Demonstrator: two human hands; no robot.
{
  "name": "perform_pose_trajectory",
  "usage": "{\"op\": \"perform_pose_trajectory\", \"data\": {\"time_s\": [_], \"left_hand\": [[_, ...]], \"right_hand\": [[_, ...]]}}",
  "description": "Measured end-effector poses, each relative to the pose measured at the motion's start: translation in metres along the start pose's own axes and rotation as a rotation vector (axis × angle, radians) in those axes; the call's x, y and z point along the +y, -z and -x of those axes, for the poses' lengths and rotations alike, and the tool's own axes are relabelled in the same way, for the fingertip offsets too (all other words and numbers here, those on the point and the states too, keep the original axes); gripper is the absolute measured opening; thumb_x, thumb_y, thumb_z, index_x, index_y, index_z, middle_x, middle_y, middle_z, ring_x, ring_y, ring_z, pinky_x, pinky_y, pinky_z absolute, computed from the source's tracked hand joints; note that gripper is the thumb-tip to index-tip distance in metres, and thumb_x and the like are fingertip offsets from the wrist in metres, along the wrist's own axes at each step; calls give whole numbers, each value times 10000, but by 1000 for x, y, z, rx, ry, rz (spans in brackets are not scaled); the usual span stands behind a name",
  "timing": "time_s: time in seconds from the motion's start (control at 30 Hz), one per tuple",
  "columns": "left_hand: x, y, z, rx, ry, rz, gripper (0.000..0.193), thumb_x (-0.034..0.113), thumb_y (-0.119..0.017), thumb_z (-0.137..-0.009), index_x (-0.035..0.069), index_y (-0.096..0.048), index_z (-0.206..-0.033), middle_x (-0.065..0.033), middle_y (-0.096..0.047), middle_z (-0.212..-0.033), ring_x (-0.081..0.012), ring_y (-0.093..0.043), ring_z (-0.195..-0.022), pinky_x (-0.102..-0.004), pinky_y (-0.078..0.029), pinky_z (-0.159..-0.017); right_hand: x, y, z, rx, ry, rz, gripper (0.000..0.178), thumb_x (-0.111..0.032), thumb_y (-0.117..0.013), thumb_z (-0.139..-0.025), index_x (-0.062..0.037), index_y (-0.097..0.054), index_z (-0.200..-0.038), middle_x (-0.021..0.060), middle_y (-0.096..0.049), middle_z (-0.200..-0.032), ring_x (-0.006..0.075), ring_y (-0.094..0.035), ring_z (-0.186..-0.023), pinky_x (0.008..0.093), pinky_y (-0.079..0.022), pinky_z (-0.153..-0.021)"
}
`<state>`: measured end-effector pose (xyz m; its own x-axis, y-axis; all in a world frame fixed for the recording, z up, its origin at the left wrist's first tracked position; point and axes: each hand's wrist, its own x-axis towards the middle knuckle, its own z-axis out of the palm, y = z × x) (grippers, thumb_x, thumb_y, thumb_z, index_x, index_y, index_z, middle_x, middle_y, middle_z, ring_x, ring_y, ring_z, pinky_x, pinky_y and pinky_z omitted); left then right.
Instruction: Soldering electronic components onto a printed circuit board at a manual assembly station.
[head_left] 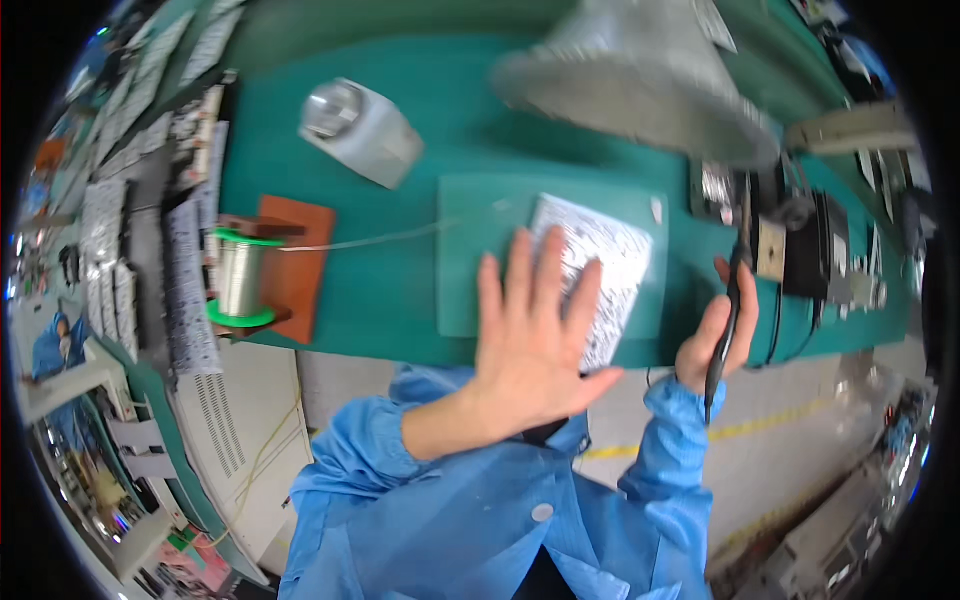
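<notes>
My left hand (535,345) is spread flat with its fingers apart, over the near part of a pale translucent mat (460,290) and the left edge of a flat white board (610,265) with dense dark markings. I cannot tell whether the palm touches the board. Off to the right, my right hand (725,330) has its fingers closed round the dark handle of a soldering iron (728,325). The iron stands steeply, its upper end beside the small boxes at the right. A thin strand of solder wire (370,242) runs from a green-rimmed spool (243,278) to the mat.
The spool sits on a brown stand (312,265) at the left. A whitish bottle (375,140) with a round top stands farther back. A large grey cone-shaped hood (640,90) overhangs the far right. A black box (815,245) and cables lie at the right of the green bench.
</notes>
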<state>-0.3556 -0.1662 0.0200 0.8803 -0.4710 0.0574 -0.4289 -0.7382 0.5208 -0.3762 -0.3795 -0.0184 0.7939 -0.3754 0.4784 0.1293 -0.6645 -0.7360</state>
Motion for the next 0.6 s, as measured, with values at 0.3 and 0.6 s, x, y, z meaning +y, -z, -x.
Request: {"op": "perform_pose_trajectory", "data": {"time_s": [0.3,0.6], "left_hand": [[-3,2,15,159,-68,29,770,302,-817,-592,26,-530,-1251,-298,-394,-1356,-496,-439,-1188,-536,-412,-946],[-11,-7,6,211,-143,41,665,257,-802,-603,10,-575,-1177,-284,-414,-1358,-499,-449,-1164,-542,-422,-893]], "right_hand": [[1,2,3,52,-31,-32,396,-158,-474,-978,57,-486,-1310,209,-623,-1194,261,-576,-1124,359,-386,-1009],[9,-4,-5,109,12,-43,403,-141,-523,-919,66,-518,-1265,235,-619,-1132,309,-617,-1058,390,-460,-938]]}}
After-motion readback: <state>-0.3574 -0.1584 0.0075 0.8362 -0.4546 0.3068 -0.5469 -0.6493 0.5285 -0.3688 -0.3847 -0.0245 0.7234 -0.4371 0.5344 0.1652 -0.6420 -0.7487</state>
